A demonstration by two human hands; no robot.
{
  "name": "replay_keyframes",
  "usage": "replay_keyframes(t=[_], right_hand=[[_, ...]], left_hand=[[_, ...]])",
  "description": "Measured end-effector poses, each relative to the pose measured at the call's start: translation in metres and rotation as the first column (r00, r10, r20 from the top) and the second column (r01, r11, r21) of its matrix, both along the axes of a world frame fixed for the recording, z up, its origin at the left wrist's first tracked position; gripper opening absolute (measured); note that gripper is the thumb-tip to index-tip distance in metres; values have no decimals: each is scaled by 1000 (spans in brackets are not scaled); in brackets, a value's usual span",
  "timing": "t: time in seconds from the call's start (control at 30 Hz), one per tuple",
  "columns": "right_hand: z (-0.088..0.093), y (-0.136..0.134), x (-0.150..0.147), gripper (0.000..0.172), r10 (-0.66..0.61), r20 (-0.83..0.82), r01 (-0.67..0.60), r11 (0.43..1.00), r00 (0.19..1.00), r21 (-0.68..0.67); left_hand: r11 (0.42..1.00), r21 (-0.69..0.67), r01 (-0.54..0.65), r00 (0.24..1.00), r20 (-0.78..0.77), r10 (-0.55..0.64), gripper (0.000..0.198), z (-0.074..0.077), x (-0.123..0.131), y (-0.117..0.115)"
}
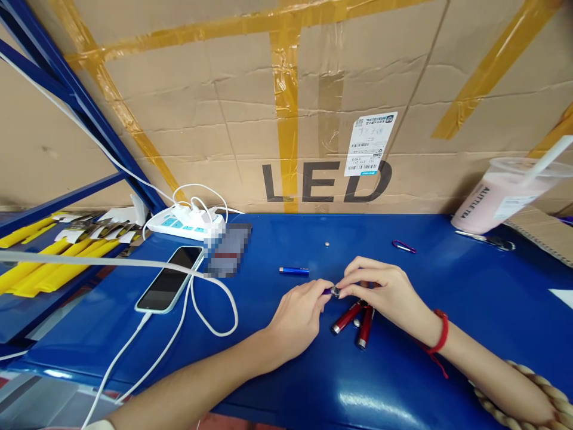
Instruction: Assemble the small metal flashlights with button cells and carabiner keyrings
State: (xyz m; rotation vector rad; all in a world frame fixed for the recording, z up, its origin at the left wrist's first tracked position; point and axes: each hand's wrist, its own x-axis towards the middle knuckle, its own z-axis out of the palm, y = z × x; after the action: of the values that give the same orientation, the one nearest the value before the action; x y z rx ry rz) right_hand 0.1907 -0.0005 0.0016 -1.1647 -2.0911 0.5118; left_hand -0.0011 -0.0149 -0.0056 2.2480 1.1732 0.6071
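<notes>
My left hand (298,313) pinches a small purple piece with a silver end (334,291); most of it is hidden in the fingers. From the other side, the thumb and fingertips of my right hand (387,289) close on the silver end. Below my right hand lie two red metal tubes like mini flashlights, one (346,318) slanting left and the other (366,328) nearly upright in view. A small silver disc (357,322) rests between them. Farther back are a blue tube (294,271), another silver disc (327,243) and a purple carabiner (403,246).
A phone (168,280) with a white cable and a power strip (185,222) lie at left, near yellow packaged items (67,263). A tilted drink cup (490,197) and scissors (487,240) are at back right. A taped cardboard box (242,107) backs the blue table (268,382).
</notes>
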Motion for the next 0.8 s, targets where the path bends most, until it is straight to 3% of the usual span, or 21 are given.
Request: replay_keyframes(t=[0.33,0.63,0.8], right_hand=[[-2,4,-1,19,9,-47,-17,986,999,-167],[8,1,-7,23,-8,-234,-69,945,972,-321],[9,0,-9,29,-42,-341,-129,877,939,-463]], left_hand=[[998,-68,-17,1000,-3,16,11,1,0,-6],[982,190,-11,992,129,-13,13,-5,0,-4],[943,332,-10,981,188,-56,15,-6,1,-1]])
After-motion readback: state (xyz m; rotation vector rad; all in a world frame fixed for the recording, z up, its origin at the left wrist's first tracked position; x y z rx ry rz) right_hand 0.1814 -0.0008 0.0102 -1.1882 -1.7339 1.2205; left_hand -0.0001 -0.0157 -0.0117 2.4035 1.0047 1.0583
